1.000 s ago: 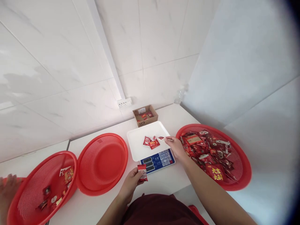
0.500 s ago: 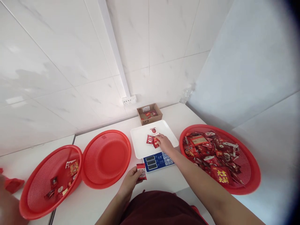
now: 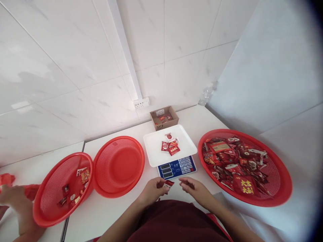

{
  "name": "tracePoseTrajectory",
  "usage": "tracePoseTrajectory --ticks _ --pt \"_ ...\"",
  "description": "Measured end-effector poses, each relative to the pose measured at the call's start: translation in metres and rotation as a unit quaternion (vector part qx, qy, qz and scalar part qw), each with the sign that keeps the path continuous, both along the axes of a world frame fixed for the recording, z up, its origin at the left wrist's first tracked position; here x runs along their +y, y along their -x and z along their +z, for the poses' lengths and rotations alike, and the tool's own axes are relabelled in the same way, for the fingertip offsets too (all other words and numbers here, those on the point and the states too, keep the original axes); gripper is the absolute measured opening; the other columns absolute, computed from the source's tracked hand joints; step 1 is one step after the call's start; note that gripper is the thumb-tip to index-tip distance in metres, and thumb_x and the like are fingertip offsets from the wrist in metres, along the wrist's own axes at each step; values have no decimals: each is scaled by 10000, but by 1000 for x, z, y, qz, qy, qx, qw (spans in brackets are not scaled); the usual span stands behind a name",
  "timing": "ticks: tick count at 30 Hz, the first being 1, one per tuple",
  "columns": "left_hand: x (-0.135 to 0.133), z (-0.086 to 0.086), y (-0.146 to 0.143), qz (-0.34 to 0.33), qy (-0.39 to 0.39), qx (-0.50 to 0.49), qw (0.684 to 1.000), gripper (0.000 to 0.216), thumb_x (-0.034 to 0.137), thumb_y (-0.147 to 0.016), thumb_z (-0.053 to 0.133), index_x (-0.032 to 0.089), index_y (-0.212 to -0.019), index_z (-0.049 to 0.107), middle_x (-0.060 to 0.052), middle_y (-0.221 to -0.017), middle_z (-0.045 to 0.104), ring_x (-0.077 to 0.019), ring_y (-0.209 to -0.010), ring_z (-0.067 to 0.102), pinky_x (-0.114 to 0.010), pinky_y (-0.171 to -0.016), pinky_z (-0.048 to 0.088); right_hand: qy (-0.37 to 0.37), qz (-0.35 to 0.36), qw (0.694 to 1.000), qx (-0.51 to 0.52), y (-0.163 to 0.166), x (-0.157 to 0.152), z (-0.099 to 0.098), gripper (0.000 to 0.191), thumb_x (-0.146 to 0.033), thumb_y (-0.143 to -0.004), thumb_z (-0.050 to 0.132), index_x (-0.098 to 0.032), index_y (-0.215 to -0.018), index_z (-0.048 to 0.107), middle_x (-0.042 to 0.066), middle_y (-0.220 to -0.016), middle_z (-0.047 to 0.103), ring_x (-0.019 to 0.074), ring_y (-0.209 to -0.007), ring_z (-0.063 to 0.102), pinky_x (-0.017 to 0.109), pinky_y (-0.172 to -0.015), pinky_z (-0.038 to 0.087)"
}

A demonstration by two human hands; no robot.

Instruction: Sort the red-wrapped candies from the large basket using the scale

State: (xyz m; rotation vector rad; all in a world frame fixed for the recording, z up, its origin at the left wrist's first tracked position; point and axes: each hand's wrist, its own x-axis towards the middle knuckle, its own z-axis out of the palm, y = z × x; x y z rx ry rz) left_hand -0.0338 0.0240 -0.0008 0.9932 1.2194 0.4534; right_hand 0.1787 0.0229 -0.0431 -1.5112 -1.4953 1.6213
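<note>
Close to my body, my left hand (image 3: 154, 190) pinches a small red and white snack packet (image 3: 168, 185). My right hand (image 3: 195, 190) is just to the right of it, holding nothing, thumb and fingers apart. Beyond both hands stands a blue digital scale (image 3: 176, 168) with a white weighing tray (image 3: 153, 151) on top. Several red packets (image 3: 174, 149) lie overlapping in the middle of that tray, one of them white at its lower part.
To the right is a red basket (image 3: 284, 188) heaped with red packets. On the left stand a bare-bottomed red basket (image 3: 119, 173) and another red basket (image 3: 47, 188) with a few packets. A cardboard box (image 3: 164, 124) sits behind the tray. Another person's hand (image 3: 17, 198) shows far left.
My right hand has left the packets on the tray and come back beside my left hand. The packet in my left hand has moved right and turned. The other person's hand shows more.
</note>
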Motion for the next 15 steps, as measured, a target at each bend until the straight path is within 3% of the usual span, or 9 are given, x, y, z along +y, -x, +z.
tracePoseTrajectory --ticks 3,6,10,15 --pt "1 2 -10 -38 -18 27 999 259 349 -655 651 149 -795 565 -13 -693 603 -124 -631 512 -251 -603 375 8 36 998 60 15 -8 16 341 -446 -779 523 -204 -1011 586 56 -988 661 193 -909 599 328 -835 451" --pt "0 1 -16 -66 -53 56 995 238 355 -657 643 156 -768 574 -16 -725 614 -137 -684 526 -251 -624 376 2 55 996 65 23 -6 26 261 -452 -786 512 -204 -828 581 21 -828 655 170 -787 585 287 -730 446" --pt "-2 2 -19 -67 -33 20 997 312 430 -649 650 165 -785 561 -1 -691 605 -137 -650 543 -254 -621 389 -10 37 999 12 24 -7 23 332 -499 -791 474 -206 -634 485 -26 -610 546 134 -608 489 255 -582 384" --pt "-3 10 -17 -69 -14 30 997 384 544 -701 566 161 -723 542 8 -629 577 -118 -587 507 -236 -572 370 13 -5 999 50 24 -12 19 379 -564 -775 454 -213 -632 437 -36 -577 495 125 -572 469 254 -563 384"
